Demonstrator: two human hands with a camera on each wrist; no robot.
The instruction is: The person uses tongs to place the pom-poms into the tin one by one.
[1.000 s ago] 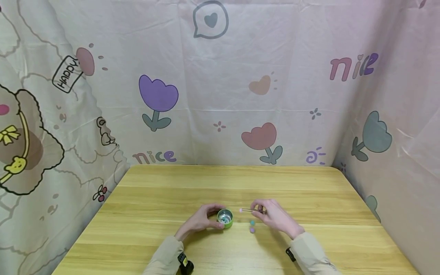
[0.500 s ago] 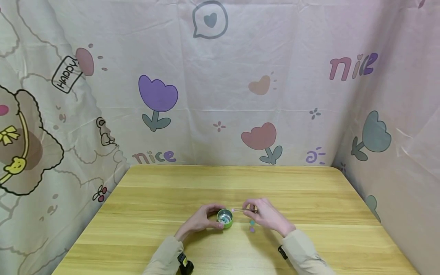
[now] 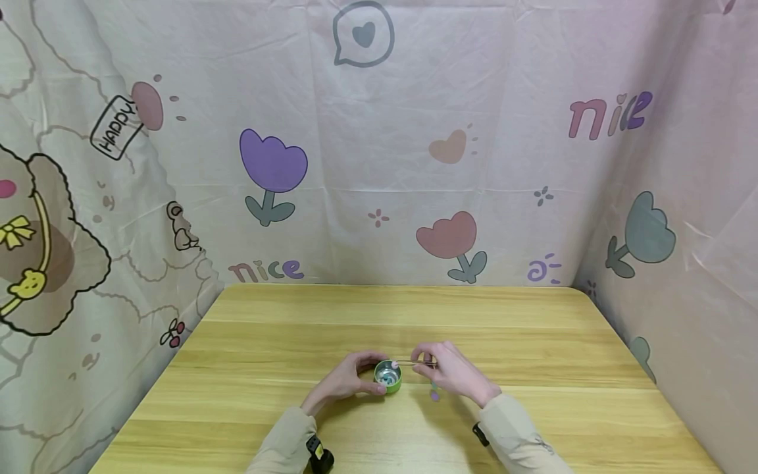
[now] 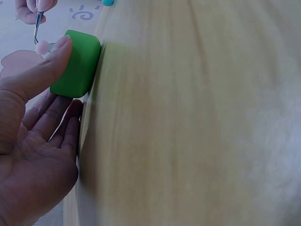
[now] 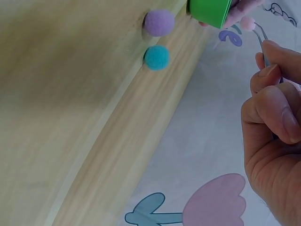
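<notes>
My left hand (image 3: 348, 377) grips a small green tin (image 4: 81, 65) from its left side, thumb in front and fingers behind; the tin stands upright on the table, open at the top. Small bluish and pale bits lie on its silvery bottom. My right hand (image 3: 451, 372) pinches a pair of metal tweezers (image 3: 410, 363), whose tips hold a pale pink pom-pom (image 5: 247, 23). In the head view that pom-pom overlaps the tin's far right rim. Beneath the right hand, a purple pom-pom (image 5: 159, 22) and a teal pom-pom (image 5: 156, 57) rest on the table, side by side.
The wooden table (image 3: 284, 316) reaches back to a printed fabric sheet (image 3: 367, 158) hung behind it, and more fabric hangs at both sides. A black band with a small device (image 3: 320, 455) sits at the left wrist.
My right hand has moved left, bringing the tweezers and pink pom-pom from right of the tin to over its rim. The left hand and tin have stayed in place.
</notes>
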